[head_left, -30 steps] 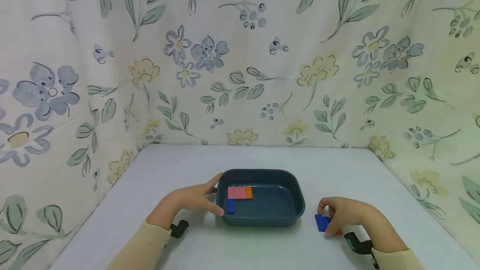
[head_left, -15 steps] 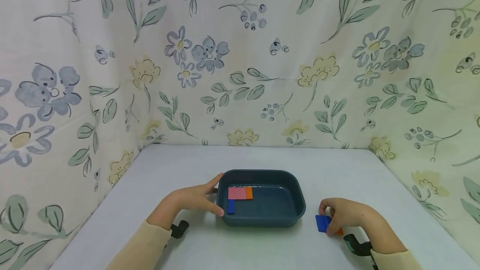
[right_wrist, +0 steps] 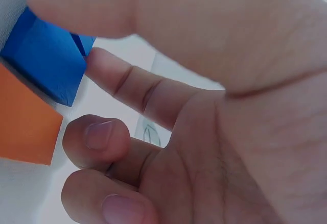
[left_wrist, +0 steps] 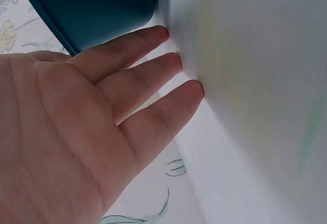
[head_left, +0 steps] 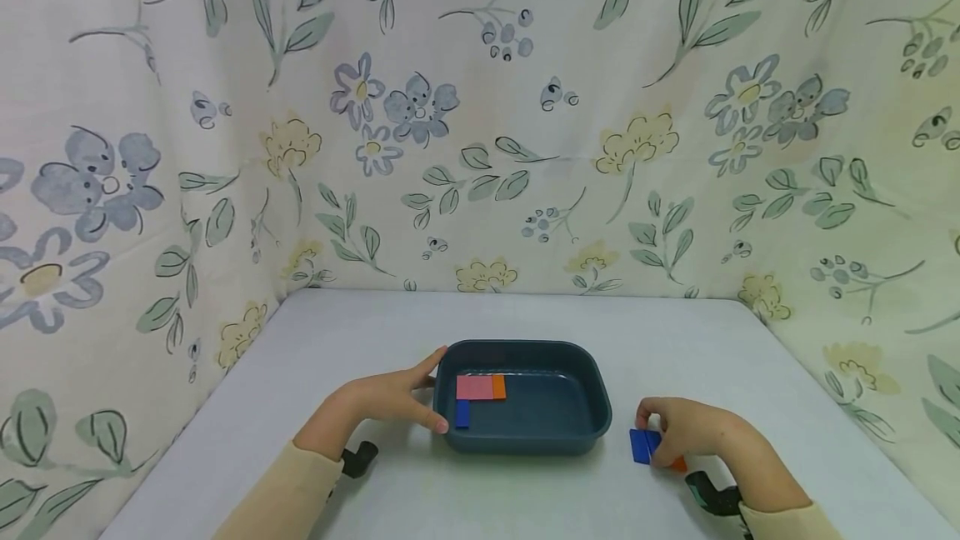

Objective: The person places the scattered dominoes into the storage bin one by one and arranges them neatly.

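A dark teal tray [head_left: 525, 443] sits mid-table. My left hand [head_left: 378, 397] spreads at its left side, thumb and index finger touching the rim by the corners. The left wrist view shows the other fingers [left_wrist: 145, 89] straight, tips on the tabletop below the tray wall [left_wrist: 102, 9]. To the right of the tray, my right hand [head_left: 697, 427] pinches a flat blue rectangular piece [head_left: 654, 440] between thumb and index finger. Another blue piece [head_left: 638, 446] lies against its left side. An orange piece [right_wrist: 25, 122] lies on the other side, partly hidden by the hand in the head view.
Inside the tray, a pink piece [head_left: 474, 387] lies beside an orange strip [head_left: 498, 387], with a small blue piece [head_left: 462, 413] below the pink one. Floral cloth [head_left: 480, 148] hangs behind and beside the white table [head_left: 390, 490].
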The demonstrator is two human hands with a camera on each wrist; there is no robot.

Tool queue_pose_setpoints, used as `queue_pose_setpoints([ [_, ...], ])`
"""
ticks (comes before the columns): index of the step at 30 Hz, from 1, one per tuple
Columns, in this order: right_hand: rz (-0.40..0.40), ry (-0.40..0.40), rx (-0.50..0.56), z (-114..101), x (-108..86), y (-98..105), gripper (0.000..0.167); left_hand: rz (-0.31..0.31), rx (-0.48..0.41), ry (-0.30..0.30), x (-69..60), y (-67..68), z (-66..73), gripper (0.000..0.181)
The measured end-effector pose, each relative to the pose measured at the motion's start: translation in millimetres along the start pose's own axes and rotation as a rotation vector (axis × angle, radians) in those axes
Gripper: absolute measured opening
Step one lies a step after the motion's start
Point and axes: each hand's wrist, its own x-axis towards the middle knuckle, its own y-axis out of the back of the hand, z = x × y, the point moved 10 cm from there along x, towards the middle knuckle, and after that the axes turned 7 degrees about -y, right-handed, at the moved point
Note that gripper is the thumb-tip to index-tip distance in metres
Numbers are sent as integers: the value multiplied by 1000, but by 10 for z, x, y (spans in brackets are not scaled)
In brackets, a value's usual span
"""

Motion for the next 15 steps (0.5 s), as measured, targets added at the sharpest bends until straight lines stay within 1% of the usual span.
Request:
queue_pose_setpoints([
  [7,-4,12,-34,-50,9,-11,44,-7,-20,-12,17,-2,10,125],
  [11,3,5,-29,-46,1,-8,43,-9,-23,-14,23,-6,6,125],
  [15,18,20,-25,-63,-20,36,42,-4,-14,-5,10,-4,-4,126],
])
